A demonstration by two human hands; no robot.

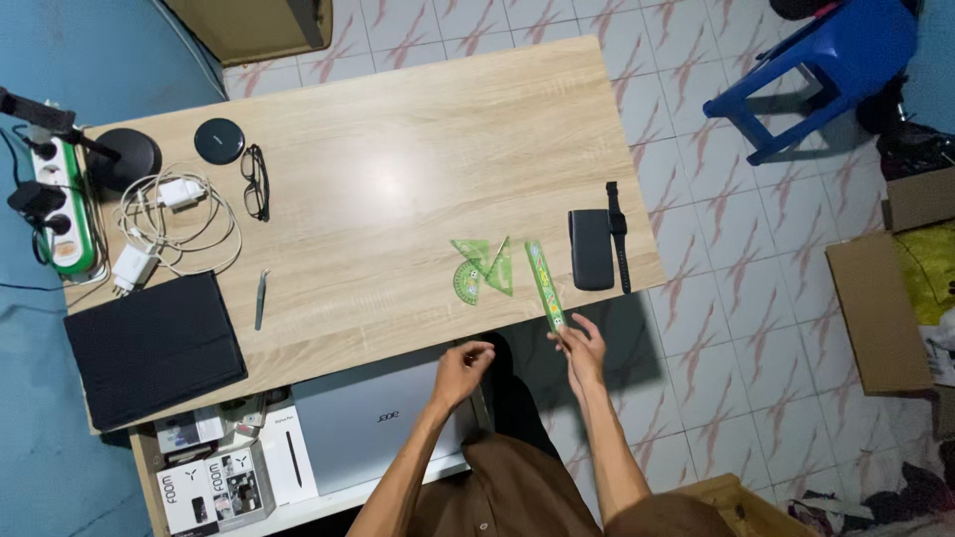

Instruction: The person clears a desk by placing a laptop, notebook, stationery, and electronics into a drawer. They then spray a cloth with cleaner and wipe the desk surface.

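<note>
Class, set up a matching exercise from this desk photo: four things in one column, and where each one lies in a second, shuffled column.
Things:
1. green ruler
2. glasses
3. black tablet case
4. wristwatch

Places:
A. left front corner of the desk
B. beside the round black disc, towards the far left
C. right edge, next to the dark flat case
D. at the near edge, its end in the right hand

Pairs: 1-D, 2-B, 3-A, 4-C

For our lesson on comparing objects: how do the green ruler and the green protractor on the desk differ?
The ruler is long and straight; the protractor is a half-circle. The ruler overhangs the desk's near edge, pinched by the right hand; the protractor lies flat, untouched. Both are translucent green.
</note>
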